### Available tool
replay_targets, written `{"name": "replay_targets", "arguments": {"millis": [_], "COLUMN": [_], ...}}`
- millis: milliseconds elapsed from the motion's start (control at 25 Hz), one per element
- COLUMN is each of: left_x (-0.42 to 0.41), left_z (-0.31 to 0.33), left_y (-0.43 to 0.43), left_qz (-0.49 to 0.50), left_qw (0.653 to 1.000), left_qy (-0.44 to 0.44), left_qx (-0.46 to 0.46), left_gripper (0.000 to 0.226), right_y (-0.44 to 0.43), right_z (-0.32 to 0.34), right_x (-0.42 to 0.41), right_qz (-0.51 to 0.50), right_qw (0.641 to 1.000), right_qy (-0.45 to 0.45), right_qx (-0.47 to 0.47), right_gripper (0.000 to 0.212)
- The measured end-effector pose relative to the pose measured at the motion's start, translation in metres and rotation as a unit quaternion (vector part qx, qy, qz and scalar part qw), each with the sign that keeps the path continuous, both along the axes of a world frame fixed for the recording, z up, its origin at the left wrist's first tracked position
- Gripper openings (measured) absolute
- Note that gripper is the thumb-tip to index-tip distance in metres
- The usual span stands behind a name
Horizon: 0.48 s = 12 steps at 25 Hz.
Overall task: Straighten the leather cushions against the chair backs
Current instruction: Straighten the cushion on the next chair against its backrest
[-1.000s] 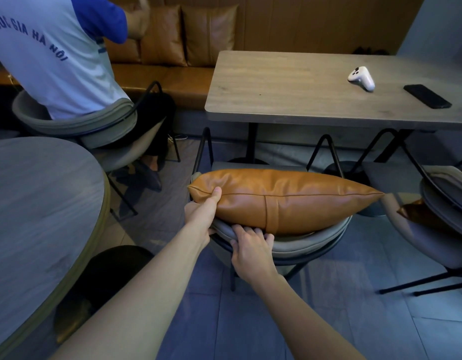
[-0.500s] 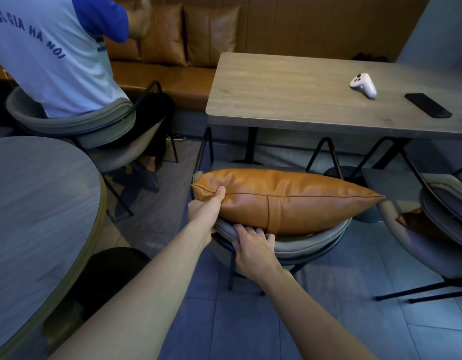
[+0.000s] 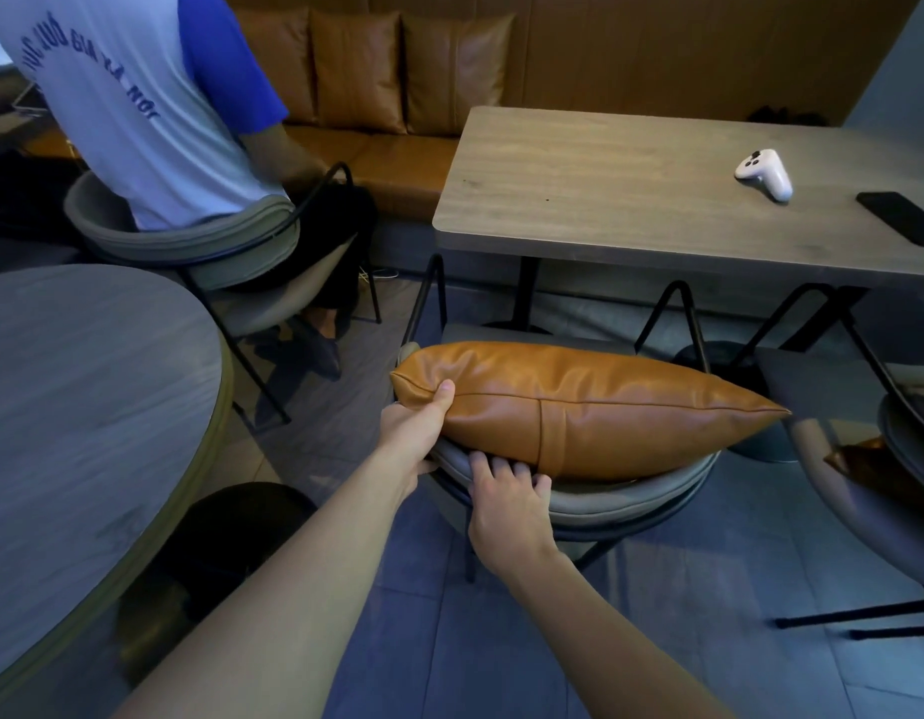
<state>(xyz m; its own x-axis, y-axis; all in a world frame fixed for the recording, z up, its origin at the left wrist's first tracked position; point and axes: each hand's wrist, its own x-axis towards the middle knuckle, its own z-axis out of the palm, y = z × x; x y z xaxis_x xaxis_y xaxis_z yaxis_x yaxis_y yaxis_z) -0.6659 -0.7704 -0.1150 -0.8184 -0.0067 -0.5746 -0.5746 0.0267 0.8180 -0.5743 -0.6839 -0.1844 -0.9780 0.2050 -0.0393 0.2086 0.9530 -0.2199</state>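
Observation:
A tan leather cushion (image 3: 605,407) lies lengthwise along the curved grey back of the chair (image 3: 631,498) in front of me. My left hand (image 3: 416,433) grips the cushion's left corner, thumb on top. My right hand (image 3: 506,498) rests on the chair back with its fingertips tucked under the cushion's lower edge. A second tan cushion (image 3: 864,461) shows partly on the chair (image 3: 906,422) at the right edge.
A rectangular wooden table (image 3: 631,199) beyond the chair carries a white controller (image 3: 766,173) and a black phone (image 3: 903,216). A round table (image 3: 76,407) fills the left. A person in a white and blue shirt (image 3: 128,96) sits at upper left. Bench cushions (image 3: 397,70) line the wall.
The view has shifted slightly. Both hands keep their places on the cushion and chair back, and the cushion lies much as before.

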Motion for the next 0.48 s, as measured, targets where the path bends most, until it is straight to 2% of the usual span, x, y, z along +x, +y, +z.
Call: {"name": "replay_targets", "arguments": {"millis": [80, 200, 280, 360, 400, 480], "left_x": [-0.001, -0.004, -0.008, -0.012, -0.015, -0.020], "left_z": [0.001, 0.002, 0.003, 0.008, 0.010, 0.012], "left_y": [-0.003, -0.010, -0.016, -0.019, -0.022, -0.030], "left_qz": [-0.014, -0.056, -0.082, -0.115, -0.131, -0.157], "left_qw": [1.000, 0.997, 0.995, 0.991, 0.990, 0.986], "left_qy": [-0.002, 0.005, 0.002, -0.005, -0.011, -0.036], "left_qx": [-0.012, -0.049, -0.063, -0.065, -0.060, -0.032], "left_gripper": [0.065, 0.071, 0.076, 0.082, 0.085, 0.083], "right_y": [-0.001, -0.005, -0.012, -0.016, -0.018, -0.018], "right_z": [-0.001, 0.009, 0.020, 0.040, 0.046, 0.050], "right_x": [0.000, 0.001, -0.002, -0.006, -0.010, -0.020], "right_qz": [0.004, 0.016, 0.021, 0.033, 0.054, 0.101], "right_qw": [1.000, 0.994, 0.986, 0.982, 0.979, 0.967], "right_qy": [-0.016, -0.049, -0.076, -0.030, 0.012, 0.091], "right_qx": [0.017, 0.095, 0.149, 0.184, 0.199, 0.215], "right_gripper": [0.044, 0.044, 0.034, 0.018, 0.022, 0.052]}}
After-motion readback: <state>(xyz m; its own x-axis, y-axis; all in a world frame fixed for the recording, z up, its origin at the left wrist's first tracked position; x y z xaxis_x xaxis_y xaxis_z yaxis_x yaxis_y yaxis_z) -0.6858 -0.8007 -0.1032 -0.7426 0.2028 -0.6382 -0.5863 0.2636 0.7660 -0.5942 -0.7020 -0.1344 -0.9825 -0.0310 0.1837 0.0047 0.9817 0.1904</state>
